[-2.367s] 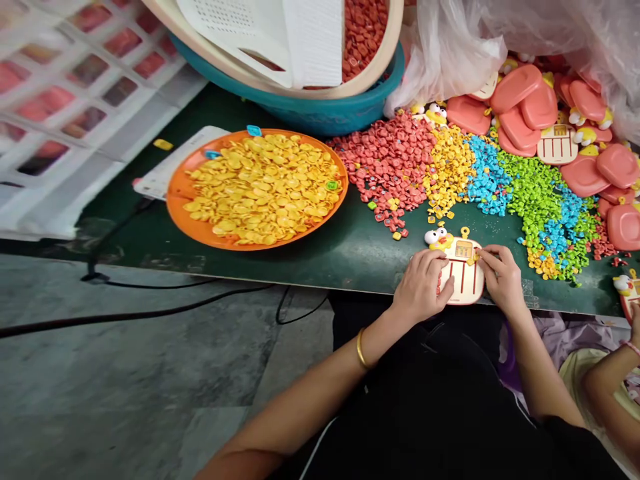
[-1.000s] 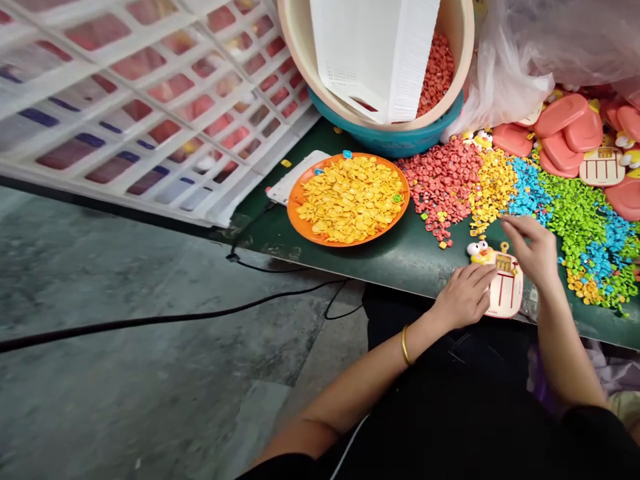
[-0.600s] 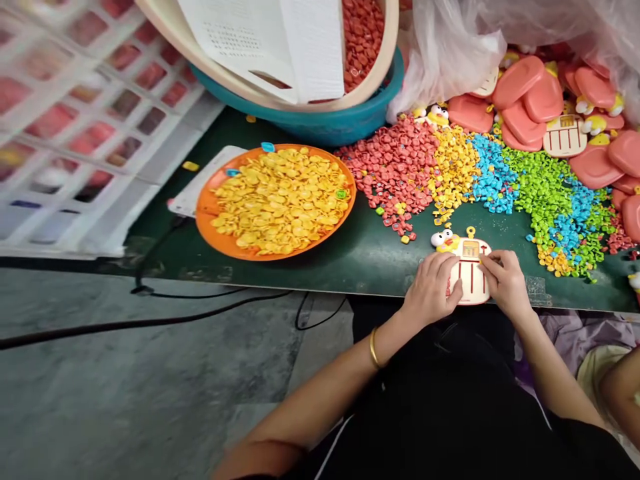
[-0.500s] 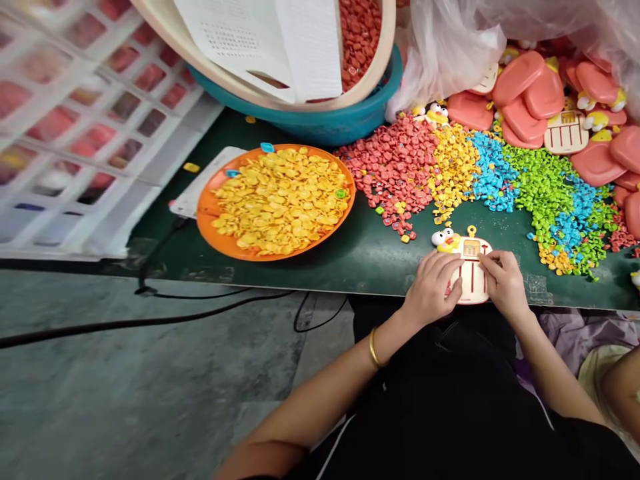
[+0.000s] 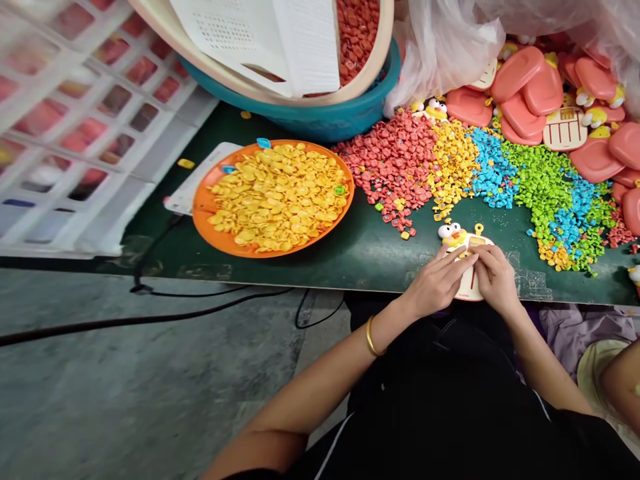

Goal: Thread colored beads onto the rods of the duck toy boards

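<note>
A cream plastic toy panel [image 5: 469, 288] with red-lined slots and a duck head [image 5: 451, 233] lies at the table's front edge. A small yellow ring [image 5: 479, 229] sticks out of its top. My left hand [image 5: 437, 280] grips the panel from the left, its fingers reaching across the upper face. From the right, my right hand [image 5: 495, 275] presses bent fingers together on the panel, close to my left fingertips. Whatever small part those right fingers pinch, if any, is hidden. Both hands cover much of the slots.
An orange plate [image 5: 200, 230] heaped with yellow pieces stands left. Behind it are a teal basin [image 5: 320, 123] and a white crate [image 5: 115, 200]. Red pieces [image 5: 395, 160], yellow, blue [image 5: 493, 167] and green pieces [image 5: 543, 187] lie beyond my hands, with pink shells [image 5: 520, 117] behind.
My left hand has moved right across the panel, so its fingertips now meet my right hand's. The duck head has shifted slightly right and up in view.
</note>
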The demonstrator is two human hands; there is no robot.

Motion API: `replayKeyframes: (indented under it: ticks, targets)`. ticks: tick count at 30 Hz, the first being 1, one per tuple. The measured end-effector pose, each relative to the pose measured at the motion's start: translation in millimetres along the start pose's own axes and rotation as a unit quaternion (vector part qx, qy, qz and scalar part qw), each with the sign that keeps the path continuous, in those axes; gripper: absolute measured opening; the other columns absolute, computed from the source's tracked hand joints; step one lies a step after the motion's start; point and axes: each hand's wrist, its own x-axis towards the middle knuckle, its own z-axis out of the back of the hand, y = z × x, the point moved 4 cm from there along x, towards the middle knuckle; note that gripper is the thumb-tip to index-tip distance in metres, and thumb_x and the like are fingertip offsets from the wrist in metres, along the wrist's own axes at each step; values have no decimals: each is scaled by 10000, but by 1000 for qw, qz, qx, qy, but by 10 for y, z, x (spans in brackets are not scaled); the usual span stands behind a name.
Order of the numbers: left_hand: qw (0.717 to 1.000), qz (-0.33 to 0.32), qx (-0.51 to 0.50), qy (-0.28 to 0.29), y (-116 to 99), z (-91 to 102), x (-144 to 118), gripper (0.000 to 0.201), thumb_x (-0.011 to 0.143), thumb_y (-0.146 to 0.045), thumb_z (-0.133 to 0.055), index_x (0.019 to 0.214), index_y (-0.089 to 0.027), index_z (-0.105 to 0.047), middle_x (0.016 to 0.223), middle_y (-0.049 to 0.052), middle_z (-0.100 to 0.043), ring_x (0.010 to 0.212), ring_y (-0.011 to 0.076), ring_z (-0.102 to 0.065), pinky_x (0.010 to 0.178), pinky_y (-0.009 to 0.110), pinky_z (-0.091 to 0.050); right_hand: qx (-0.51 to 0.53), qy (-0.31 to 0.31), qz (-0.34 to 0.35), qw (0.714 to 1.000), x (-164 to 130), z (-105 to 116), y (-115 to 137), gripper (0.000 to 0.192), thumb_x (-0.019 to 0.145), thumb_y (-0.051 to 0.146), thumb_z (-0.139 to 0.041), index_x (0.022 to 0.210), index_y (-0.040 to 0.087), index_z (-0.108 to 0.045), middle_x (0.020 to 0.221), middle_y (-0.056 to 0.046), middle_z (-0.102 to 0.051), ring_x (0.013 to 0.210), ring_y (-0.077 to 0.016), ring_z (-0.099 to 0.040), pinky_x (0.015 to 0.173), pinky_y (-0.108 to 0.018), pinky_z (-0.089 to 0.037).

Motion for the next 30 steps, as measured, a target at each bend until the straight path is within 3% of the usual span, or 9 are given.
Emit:
replayKeyframes:
  ticks: [3,8,12,16,20,23,27,30]
  targets:
    - [1000,5,-10,11,55,5,8,652,994,-123,-410,1588,-202,-151,1470,154,-530,1421,250,-444,1184,575,-360,13,32,-8,999,24,39,-19,300,934,228,-563,1226,233,-629,1146,-103,-663,1094,-235,-624,942,-412,-544]
    - [998,-45,-23,42,97,9,46,666,991,-102,-385,1593,-240,-135,1484,130,-521,1426,227,-438,1182,527,-389,7,0,-12,1000,39,46,-45,330,933,195,-518,1251,221,-601,1126,-108,-668,1024,-227,-637,884,-405,-558]
    - [999,37,14,35,64,-21,39,653,1000,-123,-364,1595,-172,-99,1539,176,-436,1458,235,-390,1192,513,-369,-4,-17,13,1000,-12,-1,-29,353,940,187,-484,1276,233,-583,1106,-103,-662,1025,-233,-620,878,-422,-553]
    - [990,125,67,15,8,-44,7,558,999,-196,-432,1540,-164,-298,1468,154,-529,1451,274,-398,1183,548,-354,-57,-87,21,994,-79,-36,-19,327,924,249,-567,1247,226,-611,1063,-108,-642,988,-248,-599,871,-445,-540]
    - [994,85,62,31,28,-16,71,485,989,-182,-442,1473,-168,-413,1387,119,-605,1362,247,-500,1185,521,-346,-80,-100,6,992,-98,-39,-52,262,945,235,-531,1168,239,-669,1001,-95,-644,952,-245,-594,855,-445,-532]
    - [994,61,67,56,95,14,132,436,967,-202,-471,1401,-175,-510,1288,114,-648,1251,269,-558,1095,507,-431,-65,-92,14,994,-93,-14,-60,281,964,202,-490,1169,251,-676,993,-92,-669,938,-238,-600,843,-427,-534]
    - [993,91,48,52,116,19,133,257,935,-283,-551,1159,-192,-641,1173,113,-647,1171,280,-559,1004,476,-490,-70,-96,0,993,-111,-21,-38,282,963,215,-498,1176,248,-680,1007,-101,-678,938,-248,-602,845,-436,-536]
    - [992,121,14,13,63,3,74,144,927,-323,-596,984,-193,-622,1156,108,-617,1170,260,-543,1025,455,-483,-72,-81,-21,994,-82,-45,-17,264,952,200,-502,1082,250,-726,946,-94,-670,913,-245,-593,846,-434,-534]
